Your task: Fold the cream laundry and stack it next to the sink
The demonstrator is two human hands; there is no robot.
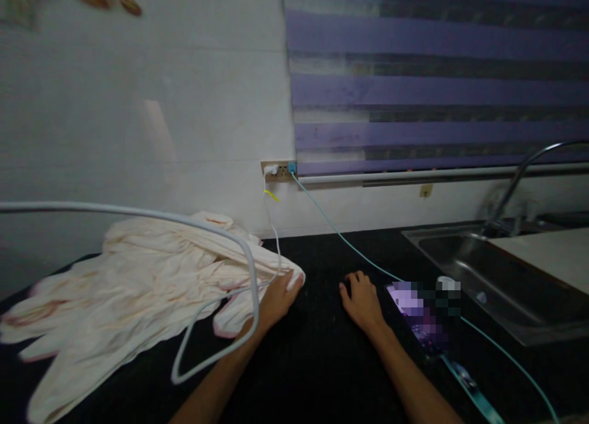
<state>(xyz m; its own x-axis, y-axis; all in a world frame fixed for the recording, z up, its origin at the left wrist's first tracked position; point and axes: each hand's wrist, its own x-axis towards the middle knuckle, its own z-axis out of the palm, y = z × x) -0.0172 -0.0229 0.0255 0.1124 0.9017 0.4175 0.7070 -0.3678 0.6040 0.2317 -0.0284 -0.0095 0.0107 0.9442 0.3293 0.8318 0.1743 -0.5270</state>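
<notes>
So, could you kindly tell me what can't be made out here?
- Phone screen, head view: partly hidden by pixelation.
- Thick white cable, head view: cut off by the left edge.
- Sink, head view: far side hidden by the pale board.
- Left hand's grip on the pale cloth, head view: undersides of the fingers hidden by the hand itself.

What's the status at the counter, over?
Left hand at corner of pale cloth, grip unclear. Right hand open on dark counter, beside phone. White cable loops across view of cloth, left forearm.
</notes>
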